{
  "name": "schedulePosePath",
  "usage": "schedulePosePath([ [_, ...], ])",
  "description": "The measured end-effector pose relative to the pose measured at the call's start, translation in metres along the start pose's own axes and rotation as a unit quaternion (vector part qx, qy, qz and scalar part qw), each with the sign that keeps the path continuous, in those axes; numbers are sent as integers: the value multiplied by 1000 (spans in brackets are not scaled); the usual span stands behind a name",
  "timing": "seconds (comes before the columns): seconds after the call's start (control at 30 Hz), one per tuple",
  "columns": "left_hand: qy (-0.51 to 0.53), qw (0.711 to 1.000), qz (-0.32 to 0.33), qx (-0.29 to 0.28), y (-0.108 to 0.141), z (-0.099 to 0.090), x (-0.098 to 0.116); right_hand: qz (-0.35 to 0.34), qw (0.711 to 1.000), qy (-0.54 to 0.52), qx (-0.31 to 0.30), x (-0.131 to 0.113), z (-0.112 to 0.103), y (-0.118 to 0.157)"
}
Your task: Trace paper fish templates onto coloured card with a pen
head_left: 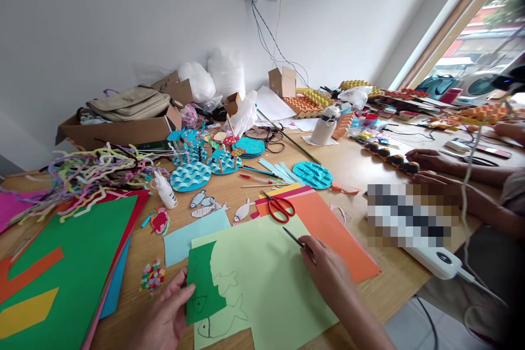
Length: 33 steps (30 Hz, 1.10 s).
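My left hand (168, 306) pinches the left edge of a dark green paper piece (203, 284) with a ragged right side. A fish outline shows low on that piece. It lies over a pale green sheet (279, 284), which bears two more drawn fish (221, 320) just right of it. In my right hand (322, 260) is a slim dark pen (293, 237), its tip pointing up and left above the pale sheet. Red-handled scissors (281, 209) rest at the top of the sheets, on orange paper (332, 229). Cut-out paper fish (245, 210) lie just beyond.
Green card sheets (82, 262) are stacked at left, below tangled pipe cleaners (102, 175). A glue bottle (164, 190) stands near blue wavy discs (191, 176). At right are a white power strip (435, 257) and another person's hands (430, 175). The table edge runs along the lower right.
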<state>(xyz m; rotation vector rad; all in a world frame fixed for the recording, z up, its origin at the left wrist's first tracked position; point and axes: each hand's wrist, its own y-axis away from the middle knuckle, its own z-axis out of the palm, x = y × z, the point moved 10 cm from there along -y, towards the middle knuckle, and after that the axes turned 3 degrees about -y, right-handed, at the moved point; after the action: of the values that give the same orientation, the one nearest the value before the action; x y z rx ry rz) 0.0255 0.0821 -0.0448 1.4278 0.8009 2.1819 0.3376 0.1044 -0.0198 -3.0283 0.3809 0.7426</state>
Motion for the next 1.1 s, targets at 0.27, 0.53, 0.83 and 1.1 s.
schedulePosePath([
  [0.27, 19, 999, -14, -38, -6, 6, -9, -32, 999, 35, -24, -19, 9, -5],
  [0.53, 14, 1000, 1, -6, -1, 2, 2, -23, 1000, 9, -6, -2, 5, -1],
  [0.83, -12, 1000, 12, 8, -14, -2, 6, -22, 1000, -9, 19, -4, -9, -7],
  [1.1, -81, 995, 40, -31, -8, 24, 24, -100, 966, -233, -49, -88, -21, 1],
])
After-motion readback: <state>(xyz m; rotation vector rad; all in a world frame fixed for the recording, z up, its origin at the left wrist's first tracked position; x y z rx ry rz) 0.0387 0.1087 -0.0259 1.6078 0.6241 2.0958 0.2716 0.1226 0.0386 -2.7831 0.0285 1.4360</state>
